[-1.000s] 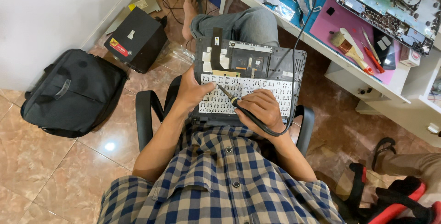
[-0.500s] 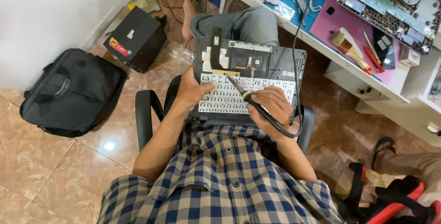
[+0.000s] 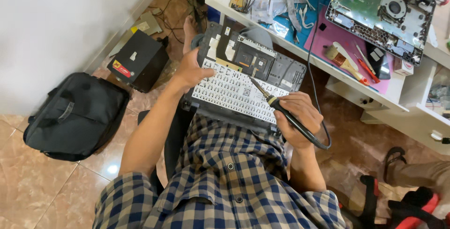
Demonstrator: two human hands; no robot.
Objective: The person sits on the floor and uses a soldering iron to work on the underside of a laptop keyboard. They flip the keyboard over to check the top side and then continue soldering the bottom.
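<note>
1. The right hand (image 3: 296, 116) is closed around a soldering iron (image 3: 281, 110), held like a pen. Its tip points toward 10 o'clock and sits over the white back of the keyboard (image 3: 234, 95). Half a second earlier the iron lay flatter and farther toward 4 o'clock; it has now swung up and the tip is nearer the board's upper edge, so the heat work seems to be moving along that row.

2. The left hand (image 3: 191, 71) keeps its grip on the 9 o'clock edge of the laptop palmrest (image 3: 262, 64), thumb across the keyboard corner, fingers wrapped under. It has barely shifted, so the panel is steadied on the lap as before.

3. The palmrest lies underside up across the person's knees, at 12 o'clock from the checked shirt (image 3: 225, 187).

4. The iron's black cable (image 3: 313, 46) loops from the handle up toward the white counter (image 3: 300, 50) at 1 o'clock, where a stripped laptop base (image 3: 379, 18) and a brush (image 3: 342, 60) rest.

5. On the floor at 9 o'clock lie a black bag (image 3: 75, 116) and a black box (image 3: 140, 60).
</note>
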